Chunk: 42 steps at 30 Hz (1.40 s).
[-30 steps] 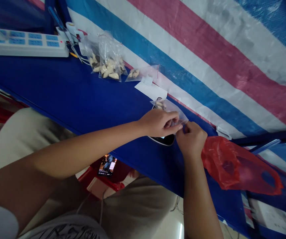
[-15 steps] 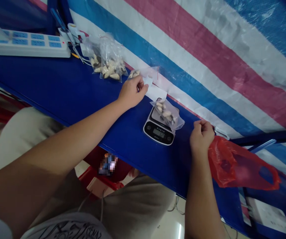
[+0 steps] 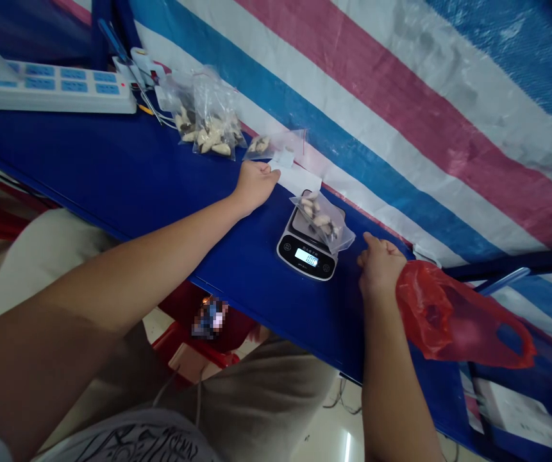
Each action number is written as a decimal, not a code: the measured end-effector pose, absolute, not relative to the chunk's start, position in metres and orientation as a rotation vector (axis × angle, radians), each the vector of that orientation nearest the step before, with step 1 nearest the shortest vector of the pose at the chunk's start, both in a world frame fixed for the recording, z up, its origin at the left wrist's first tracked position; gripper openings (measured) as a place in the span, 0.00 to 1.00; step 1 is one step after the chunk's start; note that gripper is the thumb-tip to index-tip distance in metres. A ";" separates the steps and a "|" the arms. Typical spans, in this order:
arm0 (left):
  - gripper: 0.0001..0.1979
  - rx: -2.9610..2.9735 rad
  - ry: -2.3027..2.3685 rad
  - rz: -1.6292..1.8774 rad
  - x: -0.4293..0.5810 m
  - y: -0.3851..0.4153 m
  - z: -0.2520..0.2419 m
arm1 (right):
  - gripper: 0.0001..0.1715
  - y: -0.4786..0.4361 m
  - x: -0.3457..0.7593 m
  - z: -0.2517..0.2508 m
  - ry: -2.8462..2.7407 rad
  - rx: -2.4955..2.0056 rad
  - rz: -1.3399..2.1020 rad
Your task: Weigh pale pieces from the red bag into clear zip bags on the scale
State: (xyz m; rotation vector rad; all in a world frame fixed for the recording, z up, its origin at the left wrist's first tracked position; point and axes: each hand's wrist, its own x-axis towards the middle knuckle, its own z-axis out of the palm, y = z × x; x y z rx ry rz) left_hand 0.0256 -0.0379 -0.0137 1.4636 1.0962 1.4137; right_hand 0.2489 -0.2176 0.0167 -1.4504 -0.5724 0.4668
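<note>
A clear bag of pale pieces (image 3: 322,220) lies on the plate of a small digital scale (image 3: 304,258), whose display is lit. My left hand (image 3: 255,186) is closed at the near edge of a white paper (image 3: 295,176); whether it pinches anything is too small to tell. Just beyond it lies another clear bag (image 3: 261,145) with a few pieces. My right hand (image 3: 381,262) rests to the right of the scale with its thumb and index finger apart, holding nothing visible. Beside its wrist is a red plastic bag (image 3: 458,321).
Several filled clear bags (image 3: 213,125) stand at the back of the blue table (image 3: 160,173). A white power strip (image 3: 54,86) with cables is at the far left. A striped sheet (image 3: 352,83) hangs along the back edge. A red stool (image 3: 179,346) is below the table.
The scale's display has lit up. My left hand has drawn back slightly from the bag behind it and its fingers have closed. My right hand has shifted a little left and opened.
</note>
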 end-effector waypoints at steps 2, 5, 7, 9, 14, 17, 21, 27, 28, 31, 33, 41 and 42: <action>0.28 1.474 1.090 1.441 0.026 -0.036 -0.017 | 0.28 -0.217 0.250 0.014 -0.646 -1.466 0.473; 0.28 1.516 1.059 1.514 0.027 -0.032 -0.020 | 0.29 -0.216 0.253 0.012 -0.745 -1.516 0.357; 0.27 1.504 1.021 1.507 0.027 -0.030 -0.020 | 0.31 -0.217 0.254 0.012 -0.770 -1.549 0.305; 0.27 1.468 0.969 1.474 0.027 -0.029 -0.019 | 0.29 -0.217 0.255 0.014 -0.729 -1.581 0.374; 0.28 1.363 0.902 1.429 0.027 -0.030 -0.016 | 0.25 -0.221 0.250 0.020 -0.727 -1.528 0.584; 0.23 1.297 0.899 1.446 0.029 -0.028 -0.016 | 0.27 -0.223 0.249 0.020 -0.838 -1.508 0.609; 0.19 1.231 0.926 1.529 0.027 -0.025 -0.018 | 0.30 -0.220 0.253 0.013 -0.908 -1.603 0.522; 0.32 1.379 1.028 1.635 0.023 -0.031 -0.015 | 0.22 -0.218 0.262 0.012 -0.850 -1.643 0.452; 0.33 1.403 1.041 1.624 0.023 -0.033 -0.013 | 0.22 -0.218 0.263 0.013 -0.829 -1.649 0.452; 0.31 1.468 1.027 1.534 0.026 -0.039 -0.010 | 0.23 -0.220 0.262 0.016 -0.750 -1.658 0.502; 0.29 1.485 1.009 1.475 0.027 -0.042 -0.010 | 0.25 -0.220 0.261 0.017 -0.722 -1.654 0.545; 0.23 1.673 1.062 1.418 0.028 -0.041 -0.014 | 0.24 -0.224 0.252 0.028 -0.826 -1.608 0.662; 0.21 1.692 1.054 1.411 0.028 -0.042 -0.013 | 0.24 -0.226 0.250 0.032 -0.830 -1.604 0.691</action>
